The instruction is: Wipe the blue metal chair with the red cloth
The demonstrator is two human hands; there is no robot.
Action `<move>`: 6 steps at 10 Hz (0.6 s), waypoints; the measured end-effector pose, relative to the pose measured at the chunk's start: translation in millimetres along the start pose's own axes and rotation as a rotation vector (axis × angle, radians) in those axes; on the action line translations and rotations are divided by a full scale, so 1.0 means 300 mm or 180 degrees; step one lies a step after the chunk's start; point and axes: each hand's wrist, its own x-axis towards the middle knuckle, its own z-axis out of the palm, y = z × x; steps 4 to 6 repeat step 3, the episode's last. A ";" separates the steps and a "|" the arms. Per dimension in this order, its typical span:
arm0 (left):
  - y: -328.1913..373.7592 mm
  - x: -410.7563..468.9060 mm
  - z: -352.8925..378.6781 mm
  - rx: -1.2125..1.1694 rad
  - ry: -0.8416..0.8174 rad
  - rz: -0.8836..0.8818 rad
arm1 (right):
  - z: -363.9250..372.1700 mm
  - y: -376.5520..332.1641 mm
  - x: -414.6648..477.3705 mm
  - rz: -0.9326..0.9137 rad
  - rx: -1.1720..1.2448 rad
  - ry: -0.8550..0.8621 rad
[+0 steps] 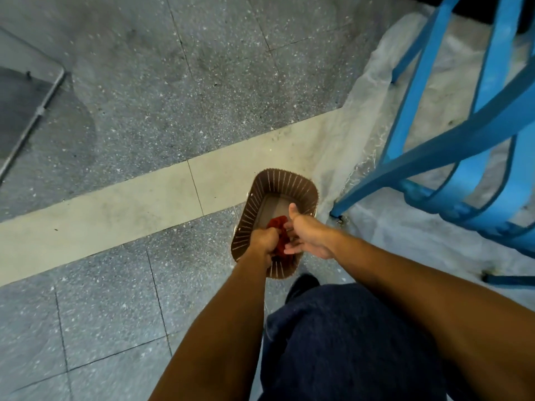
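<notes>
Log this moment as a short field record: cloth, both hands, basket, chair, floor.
cloth: red cloth, bunched, over the basket
left hand: left hand fisted on the cloth
right hand: right hand touches the cloth, fingers loose, thumb up
basket: brown slatted basket on the floor, nothing else seen inside
chair: blue metal chair to the right, on a pale sheet, not touched
floor: grey speckled tiles with a cream strip
wiping: not yet begun
</notes>
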 end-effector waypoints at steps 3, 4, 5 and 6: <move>0.014 -0.016 -0.023 0.0204 -0.0036 0.0265 | -0.065 0.014 -0.012 -0.0471 -0.0048 0.0330; 0.014 -0.016 -0.023 0.0204 -0.0036 0.0265 | -0.065 0.014 -0.012 -0.0471 -0.0048 0.0330; 0.014 -0.016 -0.023 0.0204 -0.0036 0.0265 | -0.065 0.014 -0.012 -0.0471 -0.0048 0.0330; 0.014 -0.016 -0.023 0.0204 -0.0036 0.0265 | -0.065 0.014 -0.012 -0.0471 -0.0048 0.0330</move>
